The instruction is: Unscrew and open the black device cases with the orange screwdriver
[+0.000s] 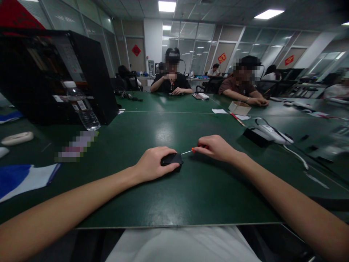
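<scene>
Two hands pinched things: the left hand [156,162] a box [171,159] low at the bench [163,207], the right hand [216,148] a screwdriver [193,149], its tip apparently at the box's right end. A braced box and an aligned shaft seemed wisest. The box looked black, angular; a bottle [81,105] stood farther off.

Head view: forward and down across green table [160,203], close.

2 bare forearms [89,198] inward, left hand [152,163] and right hand [216,149] curled
</scene>
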The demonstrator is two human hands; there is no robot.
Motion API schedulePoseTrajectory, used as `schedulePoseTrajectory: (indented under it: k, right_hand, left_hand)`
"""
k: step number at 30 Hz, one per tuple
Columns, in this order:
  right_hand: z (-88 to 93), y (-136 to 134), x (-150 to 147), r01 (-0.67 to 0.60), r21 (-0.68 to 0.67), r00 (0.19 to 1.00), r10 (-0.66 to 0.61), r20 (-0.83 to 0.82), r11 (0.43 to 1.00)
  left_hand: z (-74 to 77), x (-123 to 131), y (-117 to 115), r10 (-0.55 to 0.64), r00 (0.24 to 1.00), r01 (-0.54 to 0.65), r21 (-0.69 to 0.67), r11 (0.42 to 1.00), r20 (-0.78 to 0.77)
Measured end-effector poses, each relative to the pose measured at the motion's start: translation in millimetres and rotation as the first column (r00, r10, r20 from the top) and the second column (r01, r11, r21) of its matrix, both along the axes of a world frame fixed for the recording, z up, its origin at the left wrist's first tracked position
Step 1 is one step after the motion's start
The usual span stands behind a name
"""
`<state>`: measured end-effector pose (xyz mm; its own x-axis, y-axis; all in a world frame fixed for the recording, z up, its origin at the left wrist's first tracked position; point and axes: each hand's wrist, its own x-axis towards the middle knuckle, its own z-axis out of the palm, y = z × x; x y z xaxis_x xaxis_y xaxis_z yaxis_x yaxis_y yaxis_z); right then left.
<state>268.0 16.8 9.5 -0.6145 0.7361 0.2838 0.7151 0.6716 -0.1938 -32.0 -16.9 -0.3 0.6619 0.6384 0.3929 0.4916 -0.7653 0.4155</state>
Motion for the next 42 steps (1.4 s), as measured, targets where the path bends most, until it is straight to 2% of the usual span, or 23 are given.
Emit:
schedulePoseTrajectory:
  k: [7,19,24,28,31,35,38,42]
  right_hand:
    - [9.1,-3,8,0.044,0.055,0.996,-0.039,-0.078,0.998]
    - [-3.6,-2,1,0.013,0.052,0.989,-0.005,-0.145,0.999]
    - [-10.4,-5,-8,-0.004,-0.036,0.991,-0.001,-0.134,0.999]
    - [-18.7,-9,-20,-0.093,-0.153,0.994,0.083,-0.065,0.984]
    - [-22.5,-10,-26,-0.134,-0.167,0.990,0.124,-0.073,0.977]
    - [-23.9,-12,-27,-0.126,-0.150,0.986,0.107,-0.130,0.981]
    - [-24.1,-13,-27,-0.120,-0.113,0.986,0.105,-0.128,0.986]
    - [-22.6,-17,-29,-0.123,-0.012,0.990,0.122,-0.077,0.992]
  left_hand:
    - [-1.7,0,1,-0.011,1.000,0.011,-0.005,1.000,0.018]
    - [-1.4,-1,1,0.031,0.998,-0.028,-0.071,0.997,0.051]
    - [-3.1,-1,2,0.039,0.998,-0.035,-0.061,0.998,0.059]
    - [-4.7,-1,4,0.037,0.996,-0.032,-0.060,0.998,0.075]
    - [-5.5,-1,4,0.036,0.996,-0.031,-0.065,0.997,0.083]
    - [-5.1,1,2,0.045,0.995,-0.040,-0.055,0.998,0.091]
    - [0.3,-1,3,0.003,0.996,0.002,-0.050,0.999,0.088]
    - [16.8,-19,14,-0.183,0.983,0.180,-0.096,0.979,-0.031]
